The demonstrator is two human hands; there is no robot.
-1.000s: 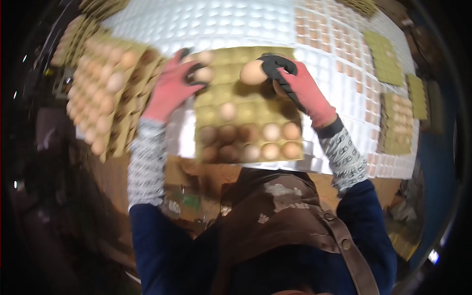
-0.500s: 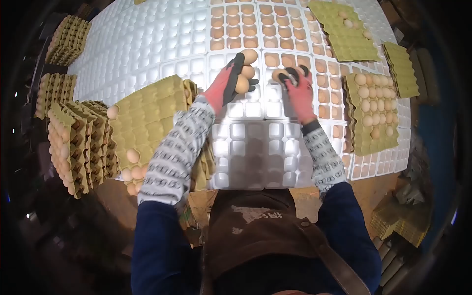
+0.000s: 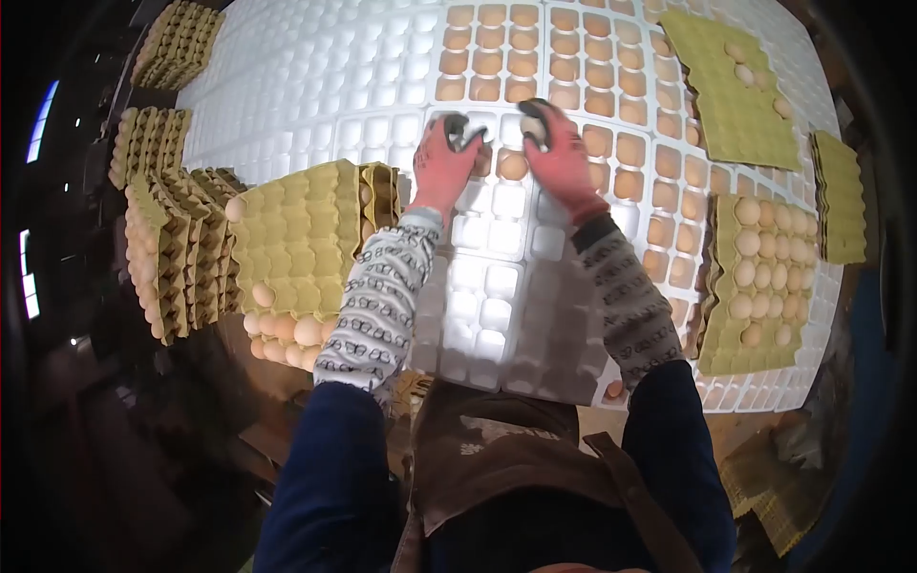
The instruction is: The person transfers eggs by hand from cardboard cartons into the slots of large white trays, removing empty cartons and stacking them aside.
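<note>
Over the white moulded trays (image 3: pixel 487 229), my left hand (image 3: pixel 447 164), in a red glove with dark fingertips, has its thumb and fingers curved apart with no egg visible between them. An egg (image 3: pixel 481 160) sits in a cell beside its thumb. To the right, my right hand (image 3: pixel 558 164), gloved alike, has thumb and forefinger around a pale egg (image 3: pixel 531 126) at the tray's upper cells. Another brown egg (image 3: pixel 512 165) rests in a cell between the two hands. The undersides of both hands are hidden.
Yellowish egg cartons (image 3: pixel 291 224) are stacked at the left, with loose eggs (image 3: pixel 308 330) at the near edge. At the right stand a carton holding many eggs (image 3: pixel 764 277) and a carton with a few (image 3: pixel 731 91). Filled white trays (image 3: pixel 597 72) lie beyond.
The carton that was under the hands is now at the left. Eggs held by my left hand have left its grip, and eggs now sit in cells near both hands.
</note>
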